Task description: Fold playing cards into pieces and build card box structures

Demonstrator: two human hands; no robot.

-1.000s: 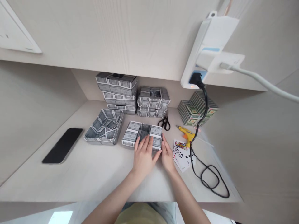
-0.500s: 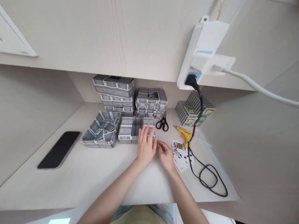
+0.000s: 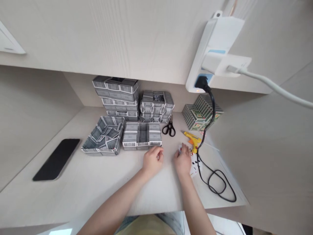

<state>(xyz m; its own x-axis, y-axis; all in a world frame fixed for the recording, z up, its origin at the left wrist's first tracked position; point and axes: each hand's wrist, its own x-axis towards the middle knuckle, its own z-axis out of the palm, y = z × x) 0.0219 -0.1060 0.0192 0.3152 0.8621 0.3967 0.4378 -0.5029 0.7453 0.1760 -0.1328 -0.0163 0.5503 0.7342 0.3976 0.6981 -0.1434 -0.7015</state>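
My left hand (image 3: 153, 160) is loosely curled just in front of a box covered in grey patterned cards (image 3: 130, 137), with nothing visible in its fingers. The box has a sunken middle section between two raised ends. Farther right, my right hand (image 3: 184, 160) reaches over a small pile of playing cards (image 3: 195, 167), fingers together and thumb at the near-left side, gripping at the pile's upper left. That hand covers much of the pile. A yellow glue gun (image 3: 193, 138) lies just beyond it, and black-handled scissors (image 3: 169, 129) rest behind the box.
To the left are an open grey card-covered tray (image 3: 85, 150) and a black phone (image 3: 57, 160). Grey boxes (image 3: 116, 89) are stacked at the back, with green-striped ones (image 3: 193, 119) to their right. A black cord (image 3: 212, 107) hangs from a power strip (image 3: 202, 49).
My right hand has moved right, from beside the box onto the playing cards. My left hand has come off the box top toward me, and its fingers have curled. The view has shifted slightly.
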